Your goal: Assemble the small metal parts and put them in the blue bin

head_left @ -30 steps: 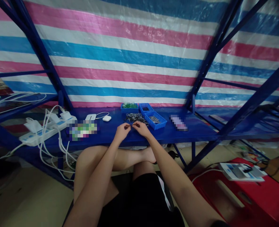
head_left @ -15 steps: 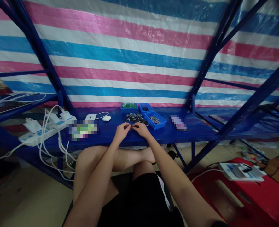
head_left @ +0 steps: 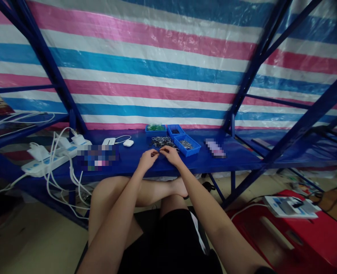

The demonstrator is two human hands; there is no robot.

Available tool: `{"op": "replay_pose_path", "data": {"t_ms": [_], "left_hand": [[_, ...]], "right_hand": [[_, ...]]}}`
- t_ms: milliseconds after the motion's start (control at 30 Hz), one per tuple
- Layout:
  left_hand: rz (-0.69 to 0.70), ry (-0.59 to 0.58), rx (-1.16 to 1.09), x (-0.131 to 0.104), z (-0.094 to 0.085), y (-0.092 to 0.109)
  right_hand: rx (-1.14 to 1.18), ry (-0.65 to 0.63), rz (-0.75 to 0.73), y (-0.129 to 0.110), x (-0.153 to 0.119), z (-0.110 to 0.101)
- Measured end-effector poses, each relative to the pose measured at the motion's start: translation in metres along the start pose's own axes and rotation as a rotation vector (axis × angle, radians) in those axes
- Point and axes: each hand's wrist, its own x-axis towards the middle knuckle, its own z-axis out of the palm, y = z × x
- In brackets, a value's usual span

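Note:
My left hand [head_left: 148,159] and my right hand [head_left: 170,155] meet fingertip to fingertip above the front of the blue table. Both are closed in a pinch; whatever they pinch is too small to make out. Just beyond them lies a loose pile of small dark and silvery metal parts [head_left: 163,142]. Right of the pile, a blue bin [head_left: 193,150] contains small silvery pieces [head_left: 186,144]. Behind stand another blue bin [head_left: 176,130] with a few dark pieces and a blue bin [head_left: 155,133] with green items.
A white power strip [head_left: 47,161] with plugs and tangled cables sits at the left, beside a blurred-out object [head_left: 98,156]. A white charging case [head_left: 128,143] lies behind it. A blurred phone-like object [head_left: 214,148] rests at the right. Blue metal posts [head_left: 244,82] frame the table [head_left: 231,161].
My hands stay together, with only slight shifts of the fingers. The blurred-out patch at the left shows different colours. The rest looks the same.

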Motion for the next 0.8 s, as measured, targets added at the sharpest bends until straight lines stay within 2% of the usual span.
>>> {"op": "replay_pose_path", "data": {"t_ms": [233,433,633,800], "left_hand": [[0.046,0.036,0.021,0.0005,-0.0011,-0.0032],[0.068,0.12,-0.067,-0.0007,-0.0051,-0.0011],[0.119,0.055,-0.086,-0.0037,-0.0059,0.0043],[0.087,0.108,-0.075,-0.0027,-0.005,0.0018]], "right_hand": [[0.016,-0.008,0.003,0.0008,0.0008,0.0001],[-0.101,-0.047,-0.003,0.0032,0.001,0.002],[-0.22,-0.127,-0.026,0.0067,0.0,0.0059],[-0.161,-0.084,-0.017,0.0069,0.0002,0.0049]]}}
